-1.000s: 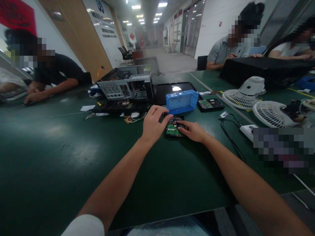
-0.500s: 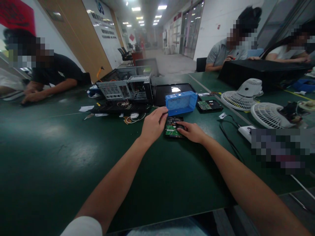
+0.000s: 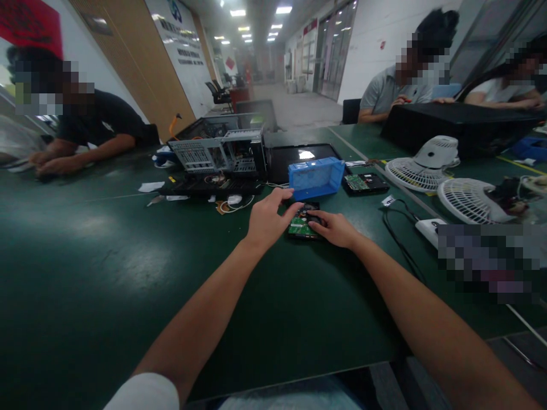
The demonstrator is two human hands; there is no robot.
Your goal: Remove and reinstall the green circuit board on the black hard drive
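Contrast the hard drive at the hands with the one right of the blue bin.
The right hand touches the near drive; no hand touches the far drive. The near drive lies before the blue bin, the far drive to its right. The near drive's green board covers its near end; the far drive's, its left end. Both lie board side up.

I see a smooth green table (image 3: 128,273) with a soft shine. The blue box (image 3: 315,179) looks like shiny plastic, the computer case (image 3: 195,157) like gray metal, and the front drive (image 3: 301,228) like dark metal. To me, the paper scrap (image 3: 150,187) looks dull.
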